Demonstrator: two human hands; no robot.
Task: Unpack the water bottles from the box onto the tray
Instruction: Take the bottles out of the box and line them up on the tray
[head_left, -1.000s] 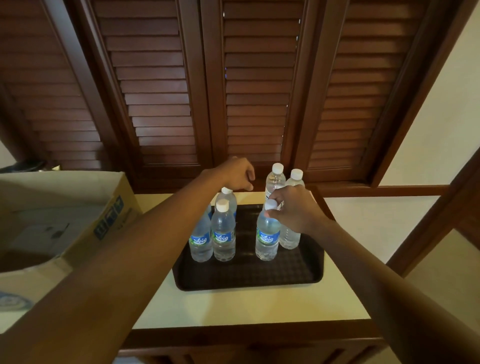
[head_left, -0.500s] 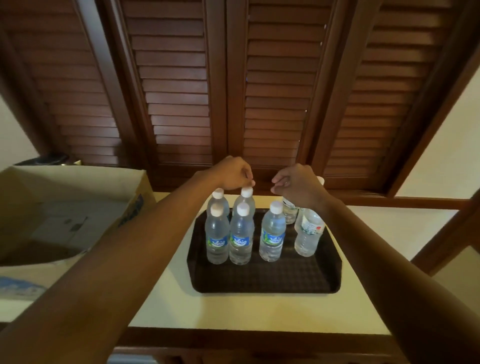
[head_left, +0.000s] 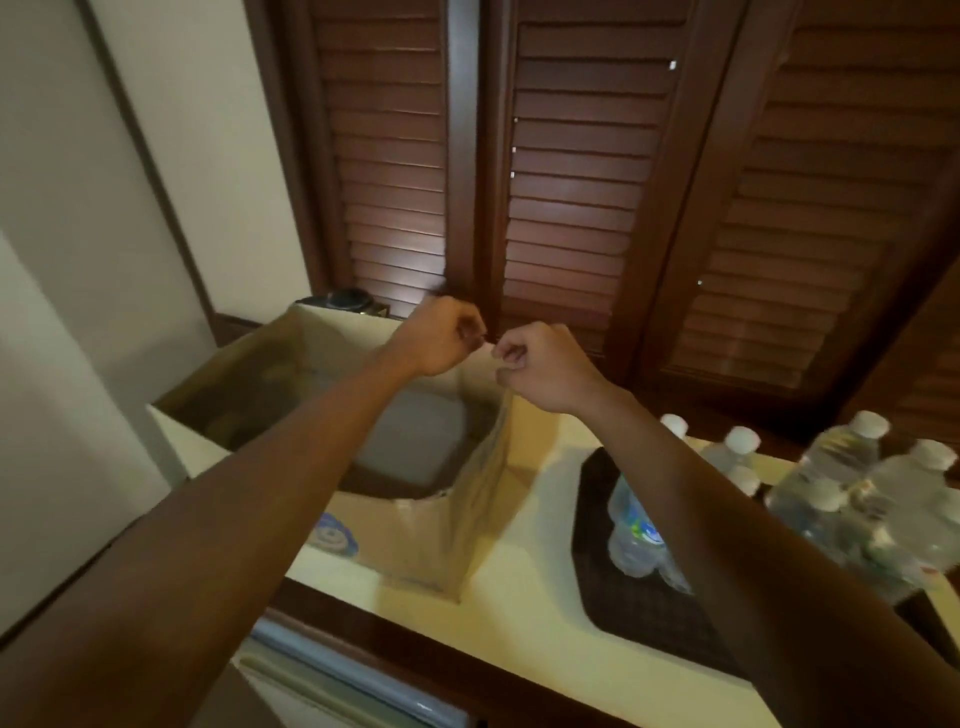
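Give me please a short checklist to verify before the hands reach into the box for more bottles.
1. Left hand free of any bottle: ok, it is loosely curled and holds nothing.
2. Right hand free: ok, also curled and empty.
3. Hands positioned over the box: ok, both hover above its open top.
4. Bottles remaining inside the box: cannot tell; the visible bottom looks bare, but the near part is hidden by the left arm and the box wall.
5. Bottles on the tray standing upright: cannot tell, the picture is blurred there.
6. Free room on the tray: ok, its near part is bare.
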